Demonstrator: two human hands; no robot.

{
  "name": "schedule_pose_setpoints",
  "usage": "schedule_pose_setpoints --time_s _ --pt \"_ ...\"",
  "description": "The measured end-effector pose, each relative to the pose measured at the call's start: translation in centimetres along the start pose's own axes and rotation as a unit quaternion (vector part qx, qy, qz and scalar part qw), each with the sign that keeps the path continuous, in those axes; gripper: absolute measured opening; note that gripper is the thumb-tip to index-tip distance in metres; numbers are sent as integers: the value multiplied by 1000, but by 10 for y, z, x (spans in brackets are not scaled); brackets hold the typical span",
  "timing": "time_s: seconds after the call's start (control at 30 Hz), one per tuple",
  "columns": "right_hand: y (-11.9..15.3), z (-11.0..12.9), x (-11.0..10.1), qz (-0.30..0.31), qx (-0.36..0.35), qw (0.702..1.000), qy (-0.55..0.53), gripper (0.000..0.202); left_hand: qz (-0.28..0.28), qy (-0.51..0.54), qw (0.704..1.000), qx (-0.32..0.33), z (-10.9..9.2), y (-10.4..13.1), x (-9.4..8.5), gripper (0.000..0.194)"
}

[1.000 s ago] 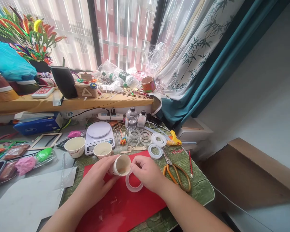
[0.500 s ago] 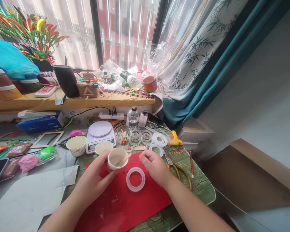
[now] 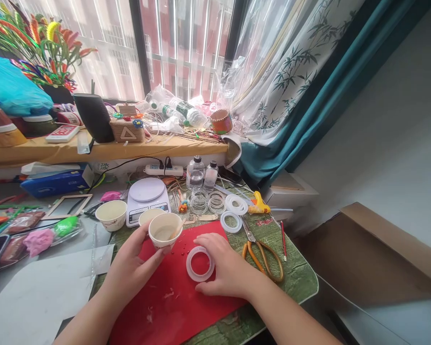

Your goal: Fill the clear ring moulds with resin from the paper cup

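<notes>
My left hand (image 3: pixel 138 261) is wrapped round a white paper cup (image 3: pixel 161 235), held above the red sheet (image 3: pixel 165 302). Inside the cup are a clear liquid and a wooden stick (image 3: pixel 176 230) that leans on the right of the rim. A translucent ring-shaped mold (image 3: pixel 200 277) lies on the sheet. My right hand (image 3: pixel 221 266) curves around the mold's right side, thumb and fingers apart; whether the fingers touch it is hard to tell. Small red drops dot the sheet behind the mold.
Orange-handled scissors (image 3: pixel 262 254) and a red pencil (image 3: pixel 283 240) lie at right. Behind are two silicone rings (image 3: pixel 231 222), a glue gun (image 3: pixel 260 203), bottles (image 3: pixel 195 173) and a scale (image 3: pixel 148 203). Another paper cup (image 3: pixel 111 215) stands at left.
My right hand has opened from closed fingers and come down beside the ring mold. The cup in my left hand has shifted slightly left, and its stick now leans more upright.
</notes>
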State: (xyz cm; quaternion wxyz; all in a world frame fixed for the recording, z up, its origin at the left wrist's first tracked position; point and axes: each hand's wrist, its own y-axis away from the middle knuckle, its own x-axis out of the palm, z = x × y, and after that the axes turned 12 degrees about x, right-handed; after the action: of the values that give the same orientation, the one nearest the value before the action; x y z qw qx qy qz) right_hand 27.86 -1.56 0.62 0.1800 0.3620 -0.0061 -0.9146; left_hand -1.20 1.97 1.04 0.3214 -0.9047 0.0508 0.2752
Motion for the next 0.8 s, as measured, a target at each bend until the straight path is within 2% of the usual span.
schedule_pose_setpoints --time_s 0.4,0.8 --pt "-2 5 -1 -2 -10 1000 15 78 19 10 1000 6 -4 -1 -1 47" --pt "-4 0 5 -30 -22 999 28 74 24 1 1000 9 -1 1 0 48"
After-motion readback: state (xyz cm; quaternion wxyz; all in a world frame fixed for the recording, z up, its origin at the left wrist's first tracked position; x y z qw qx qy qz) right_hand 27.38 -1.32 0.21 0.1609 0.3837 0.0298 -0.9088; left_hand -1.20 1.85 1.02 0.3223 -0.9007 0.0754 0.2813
